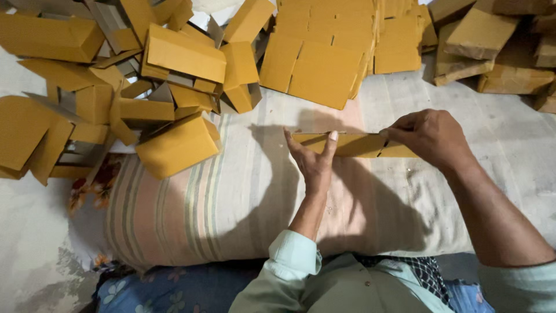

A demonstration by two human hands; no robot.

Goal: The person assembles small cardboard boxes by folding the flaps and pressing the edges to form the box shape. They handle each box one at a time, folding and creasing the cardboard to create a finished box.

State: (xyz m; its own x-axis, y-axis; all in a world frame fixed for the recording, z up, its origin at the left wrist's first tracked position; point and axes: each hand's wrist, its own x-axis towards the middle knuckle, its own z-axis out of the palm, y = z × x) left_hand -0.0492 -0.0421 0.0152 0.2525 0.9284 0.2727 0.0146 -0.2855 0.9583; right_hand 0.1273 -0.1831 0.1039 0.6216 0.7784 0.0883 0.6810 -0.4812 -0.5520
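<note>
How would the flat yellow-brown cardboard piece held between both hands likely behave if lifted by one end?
The flat yellow-brown cardboard piece spans both hands without sagging, so it is probably fairly stiff. It looks thin, so likely light. The left hand and right hand grip its ends; its creases may let it fold.

Both hands (370,148) grip a flat cardboard blank (354,145) over a striped pillow (220,197).

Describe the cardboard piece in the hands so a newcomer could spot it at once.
Start at the striped pillow across the lap. Above its top edge, the left hand and right hand grip a flat cardboard blank between them, edge-on to the camera. Unlike the folded boxes heaped left and the flat stack behind, it alone is held up in hands.
</note>
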